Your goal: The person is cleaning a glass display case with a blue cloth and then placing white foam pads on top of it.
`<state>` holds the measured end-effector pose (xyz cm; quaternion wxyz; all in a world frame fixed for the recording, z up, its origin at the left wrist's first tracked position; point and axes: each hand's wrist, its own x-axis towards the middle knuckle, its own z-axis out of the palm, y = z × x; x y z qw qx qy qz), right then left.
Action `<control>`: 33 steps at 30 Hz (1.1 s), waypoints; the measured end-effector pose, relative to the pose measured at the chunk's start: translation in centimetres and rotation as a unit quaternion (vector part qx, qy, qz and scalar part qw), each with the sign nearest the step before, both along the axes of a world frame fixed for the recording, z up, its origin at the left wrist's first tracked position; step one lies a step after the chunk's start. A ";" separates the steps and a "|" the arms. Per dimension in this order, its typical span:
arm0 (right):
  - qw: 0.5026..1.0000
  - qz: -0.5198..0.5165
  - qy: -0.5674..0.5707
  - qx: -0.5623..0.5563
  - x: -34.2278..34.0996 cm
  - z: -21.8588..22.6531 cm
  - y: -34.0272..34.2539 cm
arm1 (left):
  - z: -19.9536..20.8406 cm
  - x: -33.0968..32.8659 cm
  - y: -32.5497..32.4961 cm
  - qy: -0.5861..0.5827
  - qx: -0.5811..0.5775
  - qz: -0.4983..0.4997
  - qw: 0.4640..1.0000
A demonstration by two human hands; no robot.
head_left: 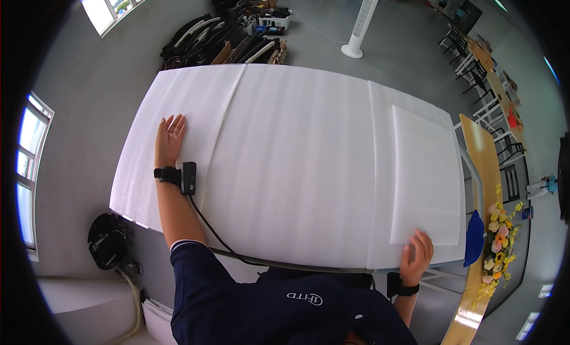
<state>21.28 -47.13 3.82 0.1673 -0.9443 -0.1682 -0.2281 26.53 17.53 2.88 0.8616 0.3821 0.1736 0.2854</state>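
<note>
A large white foam sheet (297,167) covers the table before me, with seams or overlapping edges running down it at left and right. My left hand (170,138) rests over its left part, palm turned up and fingers stretched out, holding nothing. A smaller rectangular white foam sheet (426,173) lies on the right part. At that sheet's lower edge is my right hand (417,252), its fingers loosely spread and bent; whether they press on the sheet I cannot tell. Each wrist wears a black strap; a small black box (188,179) with a cable sits on the left one.
Beyond the table stand a white tower fan (361,24) and a pile of black, curved parts (208,39). On the right, a wooden table (475,143) carries artificial flowers (500,244), with a blue cap-like item (474,238) at its edge. A black round-bodied object (105,241) is at left.
</note>
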 end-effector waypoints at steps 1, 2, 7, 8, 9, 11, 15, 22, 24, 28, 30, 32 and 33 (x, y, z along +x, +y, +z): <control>1.000 0.000 0.000 0.000 0.0 0.0 0.0 | 0.0 0.0 0.0 0.000 -0.002 0.001 1.000; 1.000 0.000 0.000 0.000 0.0 0.0 0.0 | 0.0 0.0 0.0 0.000 -0.002 0.001 1.000; 1.000 0.000 0.001 -0.003 0.0 0.1 0.0 | -0.1 0.1 0.3 -0.001 -0.003 0.000 1.000; 1.000 0.000 0.001 -0.003 0.0 0.1 0.0 | -0.1 0.1 0.3 -0.002 -0.003 0.000 1.000; 1.000 0.000 0.002 -0.002 0.0 0.1 0.0 | -0.1 0.2 0.2 0.001 -0.004 0.002 1.000; 1.000 0.001 0.002 -0.001 0.1 0.1 0.0 | 0.0 0.3 0.1 0.004 -0.005 0.005 1.000; 1.000 0.000 -0.001 0.002 0.1 0.1 0.0 | 0.1 0.2 -0.1 0.008 -0.002 0.009 1.000; 1.000 0.005 -0.001 0.002 0.1 0.1 0.0 | 0.2 -0.1 -0.5 0.000 0.008 0.003 1.000; 1.000 0.008 -0.001 0.001 0.0 0.1 0.1 | 0.3 -0.1 -0.5 -0.001 0.001 0.008 1.000; 1.000 0.006 -0.004 -0.003 0.0 -0.1 -0.1 | 0.5 0.0 -0.6 -0.006 -0.006 0.003 1.000; 1.000 0.011 -0.005 -0.001 0.0 -0.1 -0.1 | 0.3 0.1 -0.2 -0.005 -0.005 0.005 1.000; 1.000 0.012 -0.007 0.002 0.0 -0.2 -0.1 | 0.3 0.2 -0.2 -0.005 -0.004 0.004 1.000; 1.000 0.012 -0.006 -0.002 0.1 -0.2 -0.1 | 0.3 0.2 -0.3 -0.001 -0.006 0.008 1.000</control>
